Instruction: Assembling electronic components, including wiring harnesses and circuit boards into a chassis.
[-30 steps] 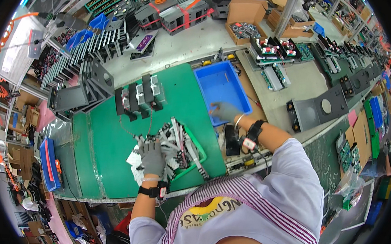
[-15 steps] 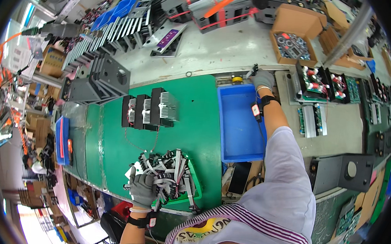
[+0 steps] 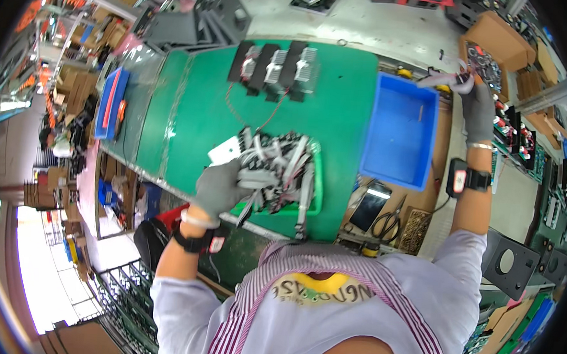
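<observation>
My gloved right hand [image 3: 476, 101] reaches out past the far right corner of a blue tray [image 3: 366, 164]. Its fingers are closed on a grey ribbon cable [image 3: 440, 80], which sticks out to the left and looks folded. Lower down on the green mat, a tangled pile of grey ribbon cables [image 3: 277, 167] with black connectors fills a green tray [image 3: 317, 198]. Against the pile's left side rests my gloved left hand [image 3: 220, 189]; its fingertips are blurred and partly hidden among the cables. A white card [image 3: 225, 151] lies just beyond that hand.
Black-and-silver heatsink units [image 3: 274, 69] stand on the green mat [image 3: 203, 107], with thin wires running toward the pile. A phone [image 3: 369, 207] and scissors [image 3: 387, 226] lie in front of the blue tray. An open cardboard box [image 3: 499, 44] of small parts stands at the far right.
My right hand has moved right, away from the blue tray's far edge, and a grey cable now shows in it. My left hand stays by the pile. The whole view has shifted.
</observation>
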`<state>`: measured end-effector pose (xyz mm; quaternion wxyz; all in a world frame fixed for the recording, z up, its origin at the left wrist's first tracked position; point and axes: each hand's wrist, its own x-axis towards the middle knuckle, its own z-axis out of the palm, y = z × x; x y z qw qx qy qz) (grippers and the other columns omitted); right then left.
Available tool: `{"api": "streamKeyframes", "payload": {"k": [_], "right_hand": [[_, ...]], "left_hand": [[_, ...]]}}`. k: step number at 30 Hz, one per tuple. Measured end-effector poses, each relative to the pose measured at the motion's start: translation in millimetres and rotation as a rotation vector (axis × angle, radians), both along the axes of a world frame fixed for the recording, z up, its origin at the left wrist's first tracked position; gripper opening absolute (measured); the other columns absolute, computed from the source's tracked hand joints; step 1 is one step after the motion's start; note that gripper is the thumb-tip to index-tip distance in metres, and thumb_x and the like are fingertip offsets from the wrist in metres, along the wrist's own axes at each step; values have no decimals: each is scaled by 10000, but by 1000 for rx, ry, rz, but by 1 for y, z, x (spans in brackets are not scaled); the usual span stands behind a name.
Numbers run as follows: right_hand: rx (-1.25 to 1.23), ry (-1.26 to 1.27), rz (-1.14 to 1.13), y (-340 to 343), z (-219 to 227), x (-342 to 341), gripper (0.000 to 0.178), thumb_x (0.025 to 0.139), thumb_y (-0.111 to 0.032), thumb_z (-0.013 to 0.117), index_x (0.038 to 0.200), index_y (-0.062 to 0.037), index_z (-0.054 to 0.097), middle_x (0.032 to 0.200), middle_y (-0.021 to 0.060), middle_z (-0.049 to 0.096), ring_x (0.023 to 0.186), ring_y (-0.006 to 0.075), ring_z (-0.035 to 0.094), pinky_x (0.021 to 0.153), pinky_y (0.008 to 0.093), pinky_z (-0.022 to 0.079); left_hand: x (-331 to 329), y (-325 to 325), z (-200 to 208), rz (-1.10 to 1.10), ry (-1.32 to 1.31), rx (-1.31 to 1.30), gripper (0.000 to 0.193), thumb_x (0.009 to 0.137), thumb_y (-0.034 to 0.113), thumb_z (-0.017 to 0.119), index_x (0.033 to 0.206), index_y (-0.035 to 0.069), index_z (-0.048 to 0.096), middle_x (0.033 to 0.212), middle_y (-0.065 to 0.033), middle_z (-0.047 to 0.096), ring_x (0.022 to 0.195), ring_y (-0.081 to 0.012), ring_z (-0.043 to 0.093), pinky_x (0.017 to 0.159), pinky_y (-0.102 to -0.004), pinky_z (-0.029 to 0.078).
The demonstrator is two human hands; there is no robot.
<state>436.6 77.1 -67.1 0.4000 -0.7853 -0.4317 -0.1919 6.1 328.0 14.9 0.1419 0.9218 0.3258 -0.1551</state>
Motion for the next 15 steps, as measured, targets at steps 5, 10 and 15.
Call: {"api": "streamKeyframes", "payload": {"k": [5, 10, 15], "right_hand": [[-86, 310, 251, -2, 25, -123, 324, 793, -26, 529, 1111, -16, 469, 1012, 88, 570, 923, 168, 566, 804, 281, 457], [384, 1421, 468, -2, 41, -257, 292, 836, -97, 491, 1116, -19, 452, 986, 106, 558, 901, 199, 572, 812, 275, 458], [26, 604, 462, 22, 42, -362, 426, 759, -324, 593, 1042, -22, 494, 878, 137, 523, 794, 193, 510, 713, 323, 412]], "left_hand": [[-31, 54, -18, -10, -94, -218, 509, 689, 437, 659, 965, 36, 512, 854, -188, 600, 774, -361, 577, 670, -424, 441], [-50, 72, -32, 44, -949, -155, 291, 794, 248, 577, 904, -15, 518, 693, -132, 554, 602, -199, 538, 523, -295, 429], [-67, 2, 1, 57, -655, -1127, 334, 872, 289, 455, 962, -21, 542, 828, -65, 555, 672, -113, 520, 577, -248, 409]]}}
